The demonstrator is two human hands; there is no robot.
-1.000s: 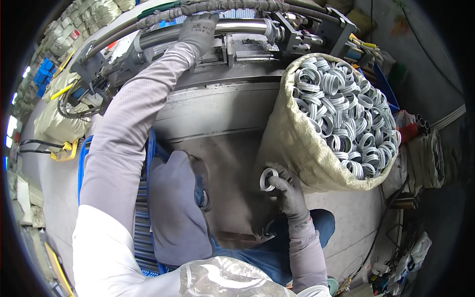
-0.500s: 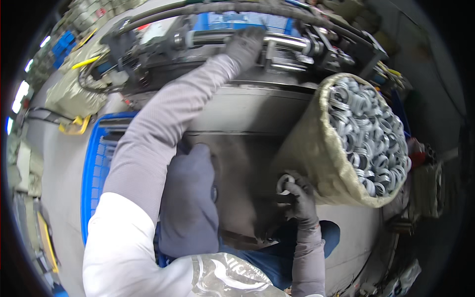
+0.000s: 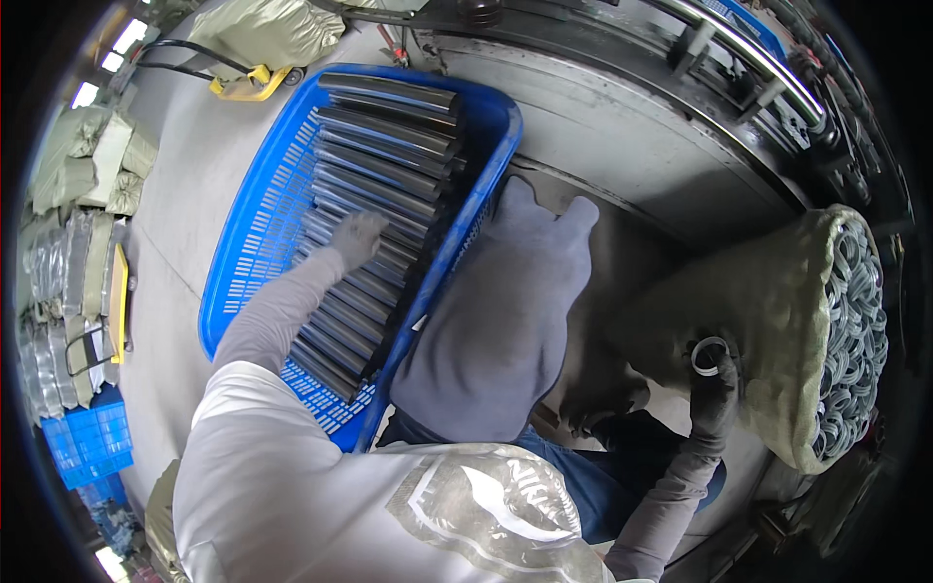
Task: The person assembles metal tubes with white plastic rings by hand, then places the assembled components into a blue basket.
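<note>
My left hand (image 3: pixel 360 239), in a grey glove, reaches over the middle of a row of shiny metal tubes (image 3: pixel 389 146). It is blurred, and I cannot make out whether its fingers grip a tube. The tubes lie side by side in a blue perforated plastic basket (image 3: pixel 501 136). On the right, my gloved right hand (image 3: pixel 714 398) holds a small metal ring (image 3: pixel 711 340) upright at its fingertips. Just beyond that hand stands a woven sack (image 3: pixel 758 291), its open mouth filled with several similar metal rings (image 3: pixel 853 340).
A dark machine bench (image 3: pixel 583 58) runs along the far side, with a shiny tube (image 3: pixel 763 63) lying across it. A grey cloth (image 3: pixel 496 321) covers my leg between basket and sack. Far left are a yellow trolley (image 3: pixel 255 85), wrapped stacks (image 3: pixel 83 262) and blue crates (image 3: pixel 87 442).
My view has swung left. My left hand has left the tube on the machine and come down over the basket's tubes. The right hand still holds its ring.
</note>
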